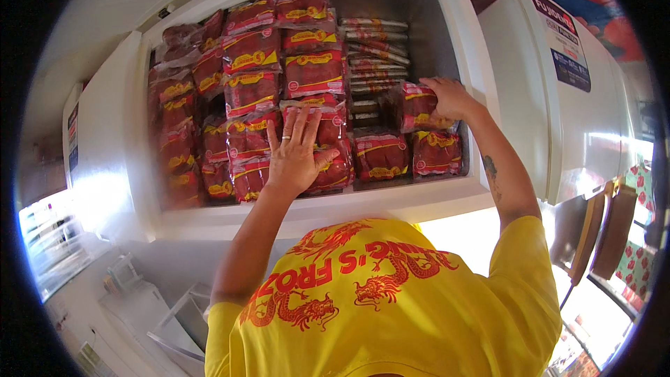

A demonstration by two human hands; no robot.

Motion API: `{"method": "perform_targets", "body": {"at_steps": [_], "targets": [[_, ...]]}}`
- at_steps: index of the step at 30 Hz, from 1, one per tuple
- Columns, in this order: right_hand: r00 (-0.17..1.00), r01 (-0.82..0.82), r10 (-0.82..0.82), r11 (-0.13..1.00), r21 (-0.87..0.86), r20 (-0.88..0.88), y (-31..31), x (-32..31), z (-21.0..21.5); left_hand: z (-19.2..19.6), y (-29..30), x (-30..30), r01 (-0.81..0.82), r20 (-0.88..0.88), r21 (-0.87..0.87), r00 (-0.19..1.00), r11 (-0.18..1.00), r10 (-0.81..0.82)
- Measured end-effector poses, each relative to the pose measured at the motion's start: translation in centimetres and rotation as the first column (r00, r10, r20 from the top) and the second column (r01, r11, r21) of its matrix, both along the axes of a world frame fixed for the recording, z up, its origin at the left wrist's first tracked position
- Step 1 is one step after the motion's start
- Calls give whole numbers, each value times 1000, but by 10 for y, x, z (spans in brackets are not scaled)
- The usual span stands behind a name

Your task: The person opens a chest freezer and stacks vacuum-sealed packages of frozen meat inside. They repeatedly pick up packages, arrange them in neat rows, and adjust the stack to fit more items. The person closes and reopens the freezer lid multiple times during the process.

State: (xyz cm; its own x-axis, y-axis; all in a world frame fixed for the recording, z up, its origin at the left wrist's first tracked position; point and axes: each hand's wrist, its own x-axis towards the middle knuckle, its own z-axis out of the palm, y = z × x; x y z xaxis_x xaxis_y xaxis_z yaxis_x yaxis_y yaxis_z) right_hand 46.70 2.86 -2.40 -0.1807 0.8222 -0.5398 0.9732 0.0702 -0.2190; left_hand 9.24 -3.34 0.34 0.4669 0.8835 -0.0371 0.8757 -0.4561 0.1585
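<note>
One red packet [413, 107] sits upright in the right hand's [450, 98] grip.

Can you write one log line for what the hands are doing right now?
left hand: flat on packs | right hand: grips pack | freezer: open

head cam | looks steeply down | close over open chest freezer [447, 42] | fisheye

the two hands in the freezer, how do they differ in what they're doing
The left hand lies flat, fingers spread, on top of the stacked red packs; the right hand curls around a single red pack, gripping its edge. The left hand wears a ring; none shows on the right. Both reach into the open white chest freezer.
</note>
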Motion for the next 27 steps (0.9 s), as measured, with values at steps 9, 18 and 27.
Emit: {"method": "perform_targets", "body": {"at_steps": [9,18,27], "targets": [[997,-47,34,981,-189,-69,17,-4,11,-6,-7,-17,-57,23,-59,998,997,59],[762,23,-188,964,-264,-620,91,-42,37,-8,-8,-15,-50,27,-27,998,998,51],[674,-227,37,961,-159,-738,118,-209,19,7,10,-18,-111,81,57,991,992,106]]}}
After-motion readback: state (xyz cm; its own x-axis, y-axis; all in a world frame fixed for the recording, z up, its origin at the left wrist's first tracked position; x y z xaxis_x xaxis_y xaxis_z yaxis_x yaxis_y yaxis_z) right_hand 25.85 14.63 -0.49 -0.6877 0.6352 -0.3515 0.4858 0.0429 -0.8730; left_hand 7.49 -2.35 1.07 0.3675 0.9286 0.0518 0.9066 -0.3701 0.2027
